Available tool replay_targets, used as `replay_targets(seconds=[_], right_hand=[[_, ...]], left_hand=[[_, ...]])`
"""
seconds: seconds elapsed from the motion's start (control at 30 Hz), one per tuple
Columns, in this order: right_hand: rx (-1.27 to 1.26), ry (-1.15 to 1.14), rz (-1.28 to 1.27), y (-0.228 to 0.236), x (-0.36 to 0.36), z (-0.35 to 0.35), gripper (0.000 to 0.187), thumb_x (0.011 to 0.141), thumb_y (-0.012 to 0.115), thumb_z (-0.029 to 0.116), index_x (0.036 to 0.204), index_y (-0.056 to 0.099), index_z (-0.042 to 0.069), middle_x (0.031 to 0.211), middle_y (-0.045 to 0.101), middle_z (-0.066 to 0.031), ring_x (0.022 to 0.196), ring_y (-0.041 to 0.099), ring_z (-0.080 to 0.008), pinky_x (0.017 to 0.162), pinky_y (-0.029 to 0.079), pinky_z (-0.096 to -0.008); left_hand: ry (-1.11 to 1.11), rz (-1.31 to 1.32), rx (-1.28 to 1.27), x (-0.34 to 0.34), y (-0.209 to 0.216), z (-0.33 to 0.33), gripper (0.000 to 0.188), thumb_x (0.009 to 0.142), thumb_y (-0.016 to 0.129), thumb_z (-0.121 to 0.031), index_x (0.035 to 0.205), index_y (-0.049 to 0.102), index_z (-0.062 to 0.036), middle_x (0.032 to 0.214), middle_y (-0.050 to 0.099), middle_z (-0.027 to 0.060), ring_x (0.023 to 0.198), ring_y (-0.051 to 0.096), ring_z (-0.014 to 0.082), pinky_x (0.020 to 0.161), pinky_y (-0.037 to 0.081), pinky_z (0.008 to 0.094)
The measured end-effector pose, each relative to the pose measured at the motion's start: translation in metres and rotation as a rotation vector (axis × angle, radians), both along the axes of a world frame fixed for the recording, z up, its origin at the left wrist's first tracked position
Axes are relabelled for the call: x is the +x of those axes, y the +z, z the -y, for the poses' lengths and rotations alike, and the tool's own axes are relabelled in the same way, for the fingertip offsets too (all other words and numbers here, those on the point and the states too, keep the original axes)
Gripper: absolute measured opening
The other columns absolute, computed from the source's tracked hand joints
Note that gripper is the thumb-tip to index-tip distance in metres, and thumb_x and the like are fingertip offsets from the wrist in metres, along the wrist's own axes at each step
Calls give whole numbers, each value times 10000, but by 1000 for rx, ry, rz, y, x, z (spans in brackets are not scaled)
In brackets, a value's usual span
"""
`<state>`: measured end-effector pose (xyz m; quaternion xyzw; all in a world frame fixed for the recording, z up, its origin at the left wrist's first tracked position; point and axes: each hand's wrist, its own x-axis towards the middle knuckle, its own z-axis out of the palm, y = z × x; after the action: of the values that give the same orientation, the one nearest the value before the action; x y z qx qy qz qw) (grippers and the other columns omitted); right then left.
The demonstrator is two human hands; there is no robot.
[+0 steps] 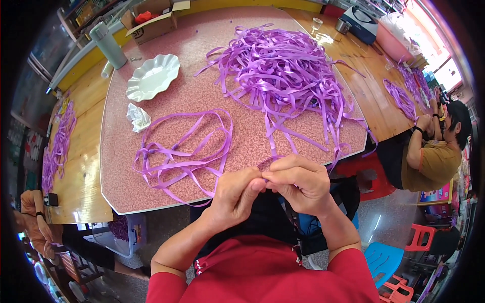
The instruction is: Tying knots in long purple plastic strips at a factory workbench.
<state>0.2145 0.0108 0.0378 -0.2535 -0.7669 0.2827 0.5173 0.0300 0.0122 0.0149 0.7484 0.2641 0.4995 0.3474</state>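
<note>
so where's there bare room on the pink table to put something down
Bare pink table lies between the white scalloped plate and the big ribbon heap, and along the near edge left of the ribbon loops. The middle and right are crowded with ribbon, up to both hands.

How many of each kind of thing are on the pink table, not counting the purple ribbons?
White scalloped plate: 1
Crumpled white paper: 1
Pale green bottle: 1
Open cardboard box: 1
Total: 4

The purple ribbon lies in a heap too tangled to count. Both hands, left hand and right hand, pinch one strand.
</note>
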Motion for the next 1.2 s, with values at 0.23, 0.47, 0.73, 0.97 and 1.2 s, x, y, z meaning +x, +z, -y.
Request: replay_targets(seconds=[0.23,0.47,0.73,0.97,1.2], right_hand=[[-180,-69,74,-10,3,-5,178,900,671,29,1073,690,-10,925,639,-102,686,625,-130,579,511,-238],[-509,-26,-58,5,24,-23,246,904,664,7,1148,664,-26,984,636,-63,848,620,-112,719,510,-229],[-259,-421,-140,-12,52,-73,174,928,627,12,1089,675,-34,1112,637,-85,984,625,-144,863,499,-253],[-55,-600,342,-11,49,-123,146,872,679,54,1008,713,10,939,666,-97,802,639,-163,688,499,-258],[132,-654,577,-8,31,-186,193,841,706,226,969,740,86,925,671,-115,857,665,-262,741,527,-379]], left_hand=[[-200,171,-710,-6,3,-1,307,1054,448,-308,949,557,-42,687,543,-9,560,473,57,502,356,213],[113,129,-568,-56,25,-10,160,1015,541,-198,1033,588,-46,700,550,-20,583,510,46,518,379,189],[976,-650,526,-133,43,-27,228,923,636,-135,1121,609,-25,860,637,76,845,621,248,775,502,382],[-626,453,229,-90,102,47,282,904,665,-264,1130,623,-100,946,659,96,887,649,320,733,520,418],[-731,544,172,-65,113,62,255,915,663,-248,1167,628,-239,993,642,41,844,659,276,718,532,380]])
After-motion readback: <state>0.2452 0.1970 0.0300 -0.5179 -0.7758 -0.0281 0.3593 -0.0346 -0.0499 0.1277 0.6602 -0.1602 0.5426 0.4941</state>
